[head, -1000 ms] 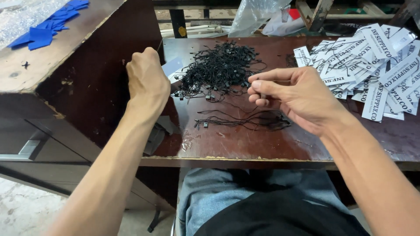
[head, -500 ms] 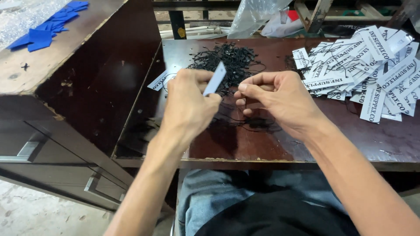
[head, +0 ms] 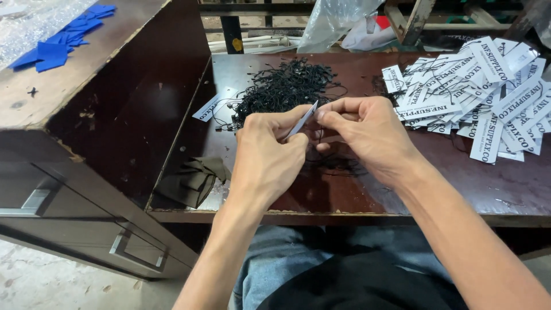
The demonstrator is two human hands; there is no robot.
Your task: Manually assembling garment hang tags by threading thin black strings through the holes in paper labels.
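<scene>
Both hands meet above the dark wooden surface (head: 356, 195): the left hand (head: 267, 158) and right hand (head: 367, 135) each pinch the small white card tag (head: 302, 120), its long axis tilted up-right, near the black string pile (head: 287, 86).

My bare forearms converge from below; my left hand (head: 267, 152) and right hand (head: 367, 135) meet at centre, backs up, thumbs and forefingers pinched together, remaining fingers curled loosely beneath.

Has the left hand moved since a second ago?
Yes. The left hand moved right, away from the dark cabinet, to meet the right hand at the paper tag.
</scene>
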